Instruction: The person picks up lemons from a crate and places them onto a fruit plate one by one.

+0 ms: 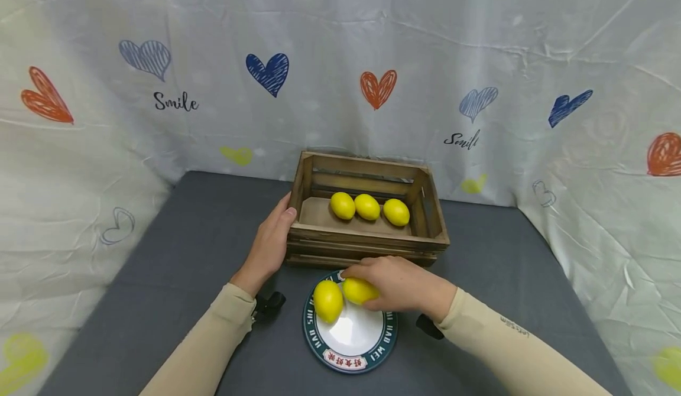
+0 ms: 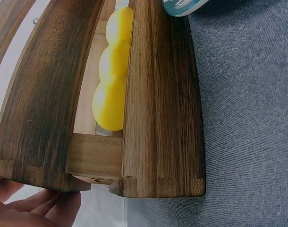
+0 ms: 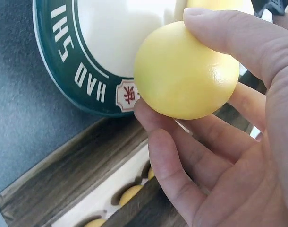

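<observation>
Covering the table (image 1: 175, 248), grey cloth, heart-print sheets (image 1: 479, 59) behind, left hand (image 1: 268, 242) flat against crate (image 1: 367, 243), right hand (image 1: 396, 283) gripping lemon (image 1: 357, 289) over plate (image 1: 351, 349).

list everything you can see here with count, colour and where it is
wooden crate: 1, dark brown, on the table just beyond the plate
lemons in crate: 3, yellow, side by side in a row on the crate floor
plate: 1, white with dark green lettered rim, on the table in front of the crate
free lemon: 1, yellow, on the plate's left part
held lemon: 1, yellow, over the plate's far edge
table: 1, grey cloth surface
backdrop: 1, white with coloured hearts, behind and at both sides
left hand: rests on the crate's left end
right hand: grips the held lemon
</observation>
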Demonstrator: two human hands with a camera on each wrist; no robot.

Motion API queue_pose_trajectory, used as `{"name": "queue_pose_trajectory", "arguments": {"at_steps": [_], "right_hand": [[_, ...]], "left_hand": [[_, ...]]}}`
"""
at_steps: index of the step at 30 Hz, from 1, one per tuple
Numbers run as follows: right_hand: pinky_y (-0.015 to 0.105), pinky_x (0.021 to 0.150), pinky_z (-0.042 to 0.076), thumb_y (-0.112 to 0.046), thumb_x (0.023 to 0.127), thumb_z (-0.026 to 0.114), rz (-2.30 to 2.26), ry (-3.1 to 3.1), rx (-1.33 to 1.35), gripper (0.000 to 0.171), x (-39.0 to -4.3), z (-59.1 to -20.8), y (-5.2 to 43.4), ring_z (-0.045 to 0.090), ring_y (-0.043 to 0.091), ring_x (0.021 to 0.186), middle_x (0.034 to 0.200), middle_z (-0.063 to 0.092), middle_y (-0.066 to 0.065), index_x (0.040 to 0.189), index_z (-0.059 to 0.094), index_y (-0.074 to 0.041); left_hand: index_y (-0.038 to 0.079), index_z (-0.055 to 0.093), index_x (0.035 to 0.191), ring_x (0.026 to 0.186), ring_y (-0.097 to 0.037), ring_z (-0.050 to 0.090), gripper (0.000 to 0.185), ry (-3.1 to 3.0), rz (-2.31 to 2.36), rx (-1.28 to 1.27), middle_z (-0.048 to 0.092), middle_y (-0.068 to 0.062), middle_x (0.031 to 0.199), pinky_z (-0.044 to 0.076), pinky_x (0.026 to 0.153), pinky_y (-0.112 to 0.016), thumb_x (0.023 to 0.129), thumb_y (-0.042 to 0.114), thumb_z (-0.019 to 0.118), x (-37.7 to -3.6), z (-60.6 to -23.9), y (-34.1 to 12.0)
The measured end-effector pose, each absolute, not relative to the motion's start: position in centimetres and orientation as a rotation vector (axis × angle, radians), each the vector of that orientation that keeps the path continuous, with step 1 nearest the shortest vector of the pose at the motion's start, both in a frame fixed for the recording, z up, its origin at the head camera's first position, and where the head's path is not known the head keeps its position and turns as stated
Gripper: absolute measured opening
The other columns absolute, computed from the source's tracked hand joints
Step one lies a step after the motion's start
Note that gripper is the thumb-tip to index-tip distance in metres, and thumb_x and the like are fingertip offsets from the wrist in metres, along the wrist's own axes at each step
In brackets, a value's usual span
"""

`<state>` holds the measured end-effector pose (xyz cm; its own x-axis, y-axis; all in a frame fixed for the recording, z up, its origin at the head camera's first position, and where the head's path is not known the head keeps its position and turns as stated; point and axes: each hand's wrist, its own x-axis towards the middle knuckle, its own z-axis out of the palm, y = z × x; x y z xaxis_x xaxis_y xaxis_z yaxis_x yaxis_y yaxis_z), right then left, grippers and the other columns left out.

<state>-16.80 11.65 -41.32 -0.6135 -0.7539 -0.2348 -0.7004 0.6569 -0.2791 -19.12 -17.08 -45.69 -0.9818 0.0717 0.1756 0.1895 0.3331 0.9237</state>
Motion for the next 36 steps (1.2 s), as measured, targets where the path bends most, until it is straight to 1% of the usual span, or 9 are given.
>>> {"name": "queue_pose_trajectory", "arguments": {"at_steps": [3, 7, 13, 20, 26, 33, 36], "right_hand": [[0.037, 0.094, 0.061, -0.028, 0.092, 0.087, -0.222, 2.549, -1.168, 0.059, -16.8, -41.54, 11.51, 0.066, 0.013, 0.101, 0.135, 0.073, 0.0, 0.147, 0.068, -0.021], [0.036, 0.091, 0.061, -0.029, 0.092, 0.087, -0.201, 2.556, -1.165, 0.058, -16.8, -41.84, 11.52, 0.066, 0.011, 0.097, 0.132, 0.073, 0.0, 0.146, 0.068, -0.021], [0.036, 0.092, 0.061, -0.028, 0.092, 0.087, -0.187, 2.564, -1.142, 0.059, -16.73, -41.95, 11.68, 0.065, 0.011, 0.098, 0.133, 0.073, 0.0, 0.146, 0.068, -0.021], [0.036, 0.093, 0.061, -0.028, 0.091, 0.088, -0.179, 2.561, -1.15, 0.058, -16.66, -41.8, 11.48, 0.065, 0.011, 0.097, 0.132, 0.074, 0.0, 0.146, 0.068, -0.021], [0.035, 0.09, 0.061, -0.027, 0.091, 0.088, -0.181, 2.567, -1.159, 0.058, -16.59, -41.76, 11.38, 0.065, 0.01, 0.095, 0.131, 0.074, 0.001, 0.146, 0.069, -0.021], [0.035, 0.089, 0.061, -0.028, 0.091, 0.088, -0.171, 2.577, -1.133, 0.059, -16.58, -41.61, 11.41, 0.064, 0.01, 0.093, 0.13, 0.073, 0.0, 0.146, 0.068, -0.022], [0.034, 0.086, 0.06, -0.028, 0.091, 0.089, -0.17, 2.583, -1.136, 0.058, -16.58, -41.14, 11.55, 0.062, 0.009, 0.089, 0.125, 0.073, -0.002, 0.144, 0.069, -0.023]], "left_hand": [[0.016, 0.022, 0.175, 0.167, -0.033, 0.024, 0.068, -2.482, -1.734, -0.241, 0.025, -0.009, 0.18, 0.022, 0.135, -0.061, 0.117, 0.051, 0.027, -19.16, -45.58, -17.01], [0.015, 0.022, 0.175, 0.167, -0.034, 0.024, 0.068, -2.49, -1.73, -0.238, 0.025, -0.009, 0.18, 0.022, 0.134, -0.062, 0.117, 0.051, 0.027, -19.2, -45.51, -16.92], [0.012, 0.021, 0.174, 0.167, -0.035, 0.024, 0.07, -2.499, -1.732, -0.243, 0.023, -0.009, 0.181, 0.021, 0.135, -0.062, 0.117, 0.051, 0.027, -19.22, -45.49, -16.75], [0.012, 0.019, 0.175, 0.168, -0.037, 0.021, 0.069, -2.495, -1.732, -0.249, 0.021, -0.012, 0.181, 0.02, 0.134, -0.065, 0.117, 0.05, 0.025, -19.06, -45.48, -16.79], [0.014, 0.017, 0.175, 0.169, -0.039, 0.018, 0.069, -2.508, -1.726, -0.24, 0.018, -0.013, 0.182, 0.017, 0.134, -0.066, 0.117, 0.051, 0.024, -18.93, -45.44, -17.0], [0.014, 0.019, 0.175, 0.168, -0.038, 0.021, 0.069, -2.499, -1.723, -0.244, 0.021, -0.011, 0.181, 0.021, 0.133, -0.066, 0.117, 0.051, 0.025, -19.0, -45.67, -17.05], [0.013, 0.019, 0.175, 0.168, -0.036, 0.021, 0.071, -2.499, -1.732, -0.245, 0.021, -0.01, 0.181, 0.021, 0.133, -0.066, 0.117, 0.053, 0.025, -18.99, -45.76, -17.08]]}}
